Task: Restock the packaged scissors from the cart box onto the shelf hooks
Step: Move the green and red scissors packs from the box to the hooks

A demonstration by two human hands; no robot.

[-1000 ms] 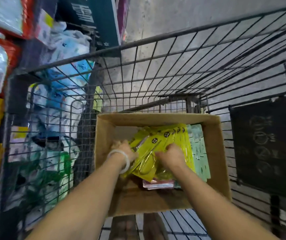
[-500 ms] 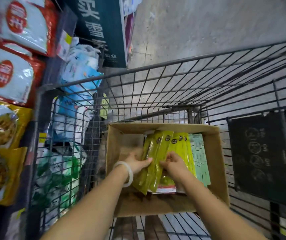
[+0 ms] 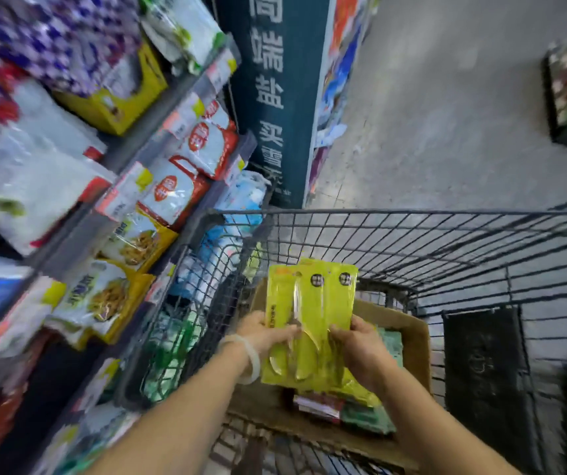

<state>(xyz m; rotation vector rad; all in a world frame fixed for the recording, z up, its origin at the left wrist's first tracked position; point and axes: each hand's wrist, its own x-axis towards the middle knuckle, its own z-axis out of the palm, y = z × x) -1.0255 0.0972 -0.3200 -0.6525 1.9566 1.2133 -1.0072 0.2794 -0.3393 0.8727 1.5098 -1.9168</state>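
A small stack of yellow-green packaged scissors (image 3: 311,303) is lifted upright above the cardboard box (image 3: 415,341) in the wire cart (image 3: 412,234). My left hand (image 3: 265,332) grips the stack's lower left edge; a white bangle sits on that wrist. My right hand (image 3: 360,347) grips its lower right edge. More packs, green and red-edged (image 3: 360,411), lie in the box beneath. No shelf hooks can be made out in this blurred view.
Shelves of bagged food (image 3: 172,186) run along the left, close to the cart's side. A dark blue sign with white characters (image 3: 275,90) stands beyond the cart. Grey floor (image 3: 446,114) stretches ahead on the right. A black panel (image 3: 484,371) hangs inside the cart.
Both hands have raised the yellow-green packs out of the box and stood them upright. The view has swung up and left, showing more of the shelves.
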